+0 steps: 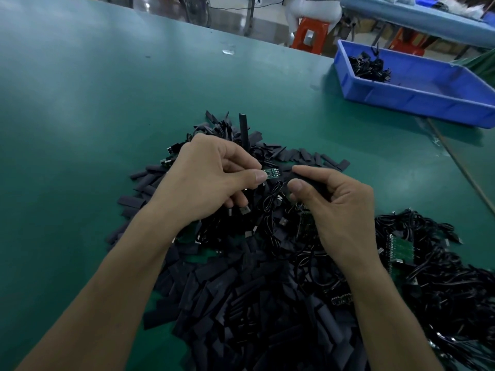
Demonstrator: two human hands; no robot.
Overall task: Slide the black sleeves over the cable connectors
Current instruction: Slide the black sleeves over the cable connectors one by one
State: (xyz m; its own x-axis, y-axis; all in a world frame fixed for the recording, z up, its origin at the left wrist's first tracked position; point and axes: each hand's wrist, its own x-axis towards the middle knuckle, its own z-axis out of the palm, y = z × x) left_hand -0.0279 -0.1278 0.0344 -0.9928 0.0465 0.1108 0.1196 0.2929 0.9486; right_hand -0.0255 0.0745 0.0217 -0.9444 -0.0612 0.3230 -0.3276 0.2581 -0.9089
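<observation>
Beyond the right hand and well off to its right, a blue plastic bin point(417, 100) holds a small tangle of black cables point(369, 68) in its far corner. The left hand point(211, 180) pinches a small green connector board point(272, 174) between thumb and forefinger. The right hand point(337, 207) grips a black sleeve point(308, 178), whose end is just beside the board. A heap of loose sleeves point(241, 290) lies under both hands, and a cable pile point(442, 277) lies right of the right hand.
</observation>
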